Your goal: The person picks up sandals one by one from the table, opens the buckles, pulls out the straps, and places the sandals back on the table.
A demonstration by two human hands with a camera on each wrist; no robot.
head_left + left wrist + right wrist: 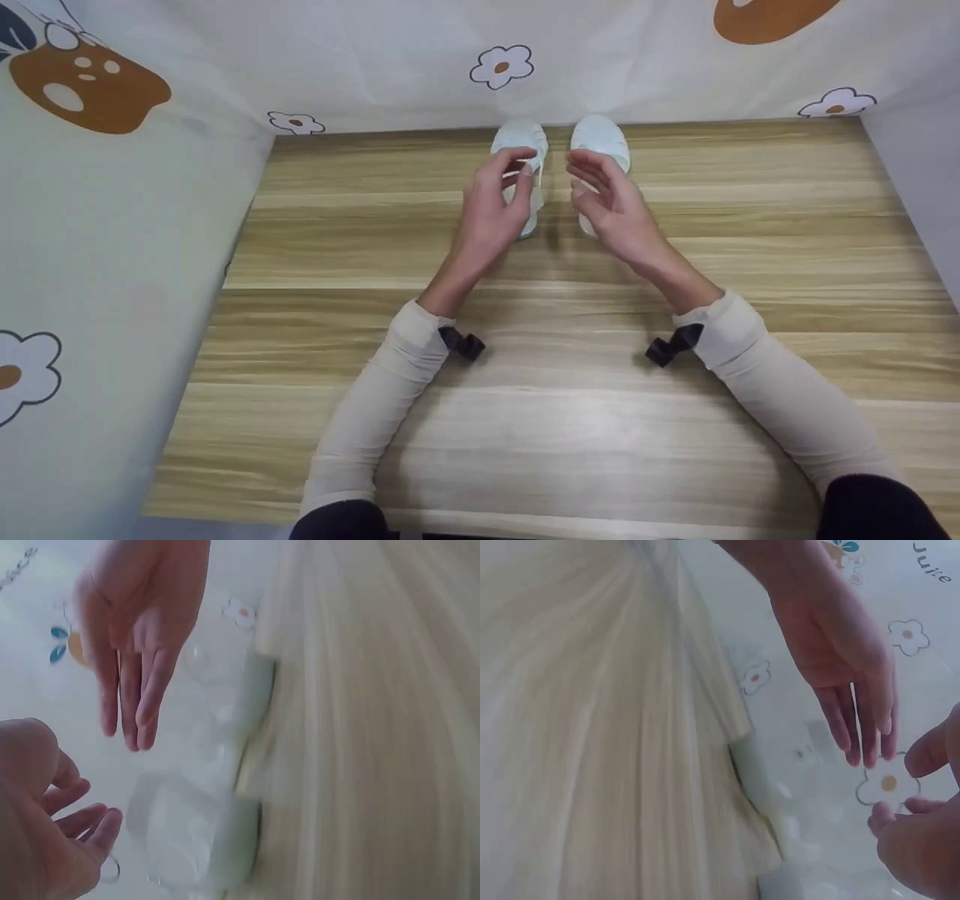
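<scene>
A pair of pale, whitish shoes stands side by side at the far edge of the wooden surface, the left shoe (519, 135) and the right shoe (599, 133) partly covered by the hands in the head view. Over the left one hovers my left hand (491, 206), fingers loosely bent and nothing between them. My right hand (622, 214) hangs above the other shoe, also holding nothing, its palm turned inward. Both wrist views show the left hand (836, 637) and right hand (142, 637) facing each other with a gap between them.
A wood-grain tabletop (570, 352) spreads under the arms. Behind it and to the left hangs a pale cloth (390, 67) printed with flowers and fruit. Small black cameras (465, 345) sit on the cuffs of both light sleeves.
</scene>
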